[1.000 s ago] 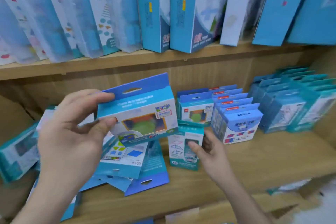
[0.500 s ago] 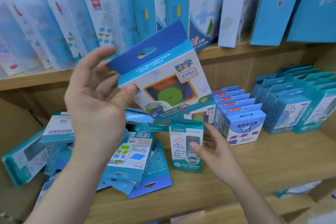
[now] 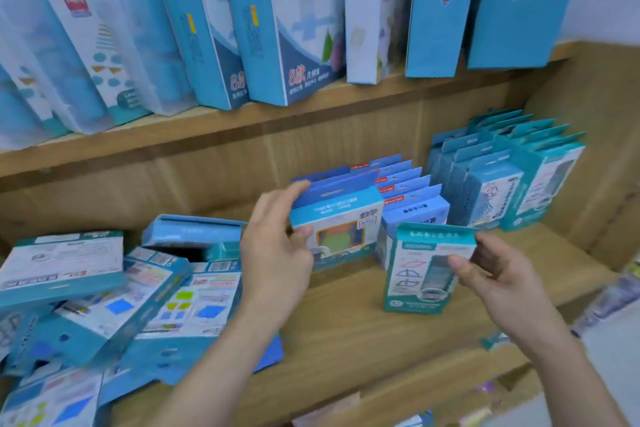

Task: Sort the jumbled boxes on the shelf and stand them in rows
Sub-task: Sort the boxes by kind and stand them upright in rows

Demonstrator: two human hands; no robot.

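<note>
Lowered from chest height half a second ago, the blue-topped box with the green disc window [image 3: 337,229] now stands upright on the wooden shelf [image 3: 346,319] at the front of the blue row [image 3: 398,184], the left hand [image 3: 277,253] clamped on its left edge, thumb on the face and fingers over the hang tab. Nearest right, the right hand [image 3: 498,284] pinches the teal cardboard box [image 3: 426,267] by its right edge, upright, just before that row. Left lies the jumbled heap of flat boxes [image 3: 121,295]; farther right stand teal rows [image 3: 505,177].
</note>
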